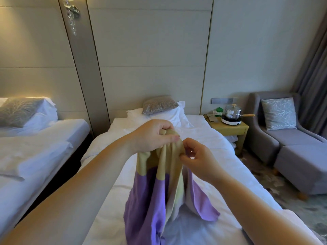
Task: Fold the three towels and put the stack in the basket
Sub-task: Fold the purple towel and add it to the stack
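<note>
While the left hand (152, 135) grips the bunched tan top edge of a tan-and-purple towel (159, 188), raised over the white bed (203, 138), the right hand (196, 158) pinches the same edge just beside it, the purple lower end trailing onto the sheet.

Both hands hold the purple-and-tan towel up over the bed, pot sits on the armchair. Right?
No. Head view: the pot sits on a hotplate on the nightstand, not the armchair. The left hand and right hand do hold the towel up over the bed.
</note>
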